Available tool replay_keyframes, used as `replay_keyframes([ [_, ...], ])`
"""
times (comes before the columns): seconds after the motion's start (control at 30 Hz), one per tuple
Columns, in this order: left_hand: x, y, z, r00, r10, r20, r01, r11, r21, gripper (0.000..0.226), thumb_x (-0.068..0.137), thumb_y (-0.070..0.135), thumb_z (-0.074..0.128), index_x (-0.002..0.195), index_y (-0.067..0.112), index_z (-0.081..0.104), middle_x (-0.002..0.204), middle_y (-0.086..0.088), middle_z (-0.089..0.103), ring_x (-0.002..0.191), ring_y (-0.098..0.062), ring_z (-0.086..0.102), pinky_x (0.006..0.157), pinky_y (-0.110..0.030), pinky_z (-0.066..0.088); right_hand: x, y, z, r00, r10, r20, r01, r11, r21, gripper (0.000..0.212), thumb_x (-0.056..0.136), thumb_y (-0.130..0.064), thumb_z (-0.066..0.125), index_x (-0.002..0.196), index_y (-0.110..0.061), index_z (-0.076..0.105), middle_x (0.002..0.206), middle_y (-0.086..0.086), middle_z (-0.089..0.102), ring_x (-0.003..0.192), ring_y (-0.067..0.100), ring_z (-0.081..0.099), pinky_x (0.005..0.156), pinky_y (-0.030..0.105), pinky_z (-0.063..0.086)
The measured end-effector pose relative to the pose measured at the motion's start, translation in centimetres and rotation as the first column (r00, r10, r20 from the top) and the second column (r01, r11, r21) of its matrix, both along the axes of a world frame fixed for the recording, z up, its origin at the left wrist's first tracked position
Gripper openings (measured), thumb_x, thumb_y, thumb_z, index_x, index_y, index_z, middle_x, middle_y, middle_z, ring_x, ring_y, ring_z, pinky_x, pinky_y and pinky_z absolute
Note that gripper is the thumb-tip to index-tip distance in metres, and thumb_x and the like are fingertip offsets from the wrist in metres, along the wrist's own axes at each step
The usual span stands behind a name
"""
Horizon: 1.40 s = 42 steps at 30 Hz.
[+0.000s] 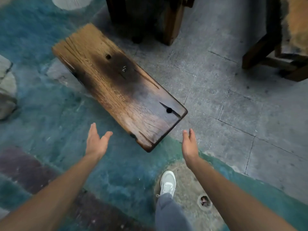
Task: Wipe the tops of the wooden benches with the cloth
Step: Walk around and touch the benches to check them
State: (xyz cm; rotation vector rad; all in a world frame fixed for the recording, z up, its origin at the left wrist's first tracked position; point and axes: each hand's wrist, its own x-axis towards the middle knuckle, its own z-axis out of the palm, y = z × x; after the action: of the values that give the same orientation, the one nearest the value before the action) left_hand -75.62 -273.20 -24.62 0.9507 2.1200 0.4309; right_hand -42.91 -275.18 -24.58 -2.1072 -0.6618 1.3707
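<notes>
Wood, weathered and scorched dark through its middle, makes up the bench (116, 84) lying slantwise before us, its near end between our hands and its far end running up to the left. Our left hand (96, 142) and right hand (190, 145) hover just short of that near end, fingers spread and empty; no cloth shows anywhere in view. To do this step well, we judge that we should first find the cloth, then work along the grain from one end to the other, overlapping passes so no strip is missed. The tabletop has coarse open grain, long cracks, two round holes and chipped edges, so we would press lightly there to keep fibres from snagging. Another wooden piece (166, 22) stands beyond it, and a chair frame (270, 54) at far right.
</notes>
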Motion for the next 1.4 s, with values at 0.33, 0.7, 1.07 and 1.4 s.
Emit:
replay_keyframes([
  [0.33, 7.2, 9.4, -13.5, 0.868, 0.405, 0.288, -0.487, 0.810, 0.326, 0.097, 0.090, 0.057, 0.062, 0.160, 0.032, 0.000, 0.164, -0.007, 0.028, 0.148, -0.027, 0.032, 0.122, -0.037, 0.022, -2.6, 11.5, -14.8, 0.808, -0.467, -0.360, 0.581, 0.736, 0.348, 0.074, 0.099, -0.042, 0.061, 0.160, -0.024, 0.023, 0.159, 0.002, 0.040, 0.143, 0.022, 0.044, 0.121, 0.046, 0.034],
  [0.7, 8.9, 11.6, -16.1, 0.867, 0.437, 0.240, -0.497, 0.731, 0.467, 0.094, 0.093, 0.050, 0.060, 0.160, 0.022, 0.001, 0.165, -0.007, 0.020, 0.150, -0.027, 0.026, 0.120, -0.038, 0.024, 0.3, 14.5, -18.9, 0.864, -0.400, -0.306, 0.504, 0.698, 0.509, 0.075, 0.080, -0.057, 0.070, 0.145, -0.026, 0.048, 0.141, 0.005, 0.061, 0.128, 0.028, 0.060, 0.111, 0.055, 0.045],
  [1.07, 22.1, 19.1, -15.2, 0.793, 0.558, 0.244, -0.602, 0.657, 0.455, 0.095, 0.096, 0.049, 0.054, 0.160, 0.010, -0.004, 0.164, -0.013, 0.013, 0.146, -0.034, 0.028, 0.116, -0.048, 0.033, 10.8, 27.3, -16.0, 0.945, -0.238, -0.226, 0.323, 0.794, 0.515, 0.044, 0.095, -0.048, 0.064, 0.132, -0.023, 0.061, 0.130, 0.008, 0.068, 0.119, 0.029, 0.066, 0.102, 0.049, 0.053],
  [1.4, 24.3, 21.8, -14.8, 0.779, 0.608, 0.154, -0.610, 0.677, 0.412, 0.094, 0.095, 0.053, 0.052, 0.159, 0.009, -0.002, 0.159, -0.017, 0.021, 0.135, -0.041, 0.040, 0.102, -0.046, 0.040, 13.1, 31.0, -16.1, 0.983, -0.160, -0.089, 0.182, 0.816, 0.548, 0.053, 0.098, -0.050, 0.059, 0.142, -0.021, 0.054, 0.136, -0.005, 0.063, 0.130, 0.018, 0.056, 0.112, 0.037, 0.044],
])
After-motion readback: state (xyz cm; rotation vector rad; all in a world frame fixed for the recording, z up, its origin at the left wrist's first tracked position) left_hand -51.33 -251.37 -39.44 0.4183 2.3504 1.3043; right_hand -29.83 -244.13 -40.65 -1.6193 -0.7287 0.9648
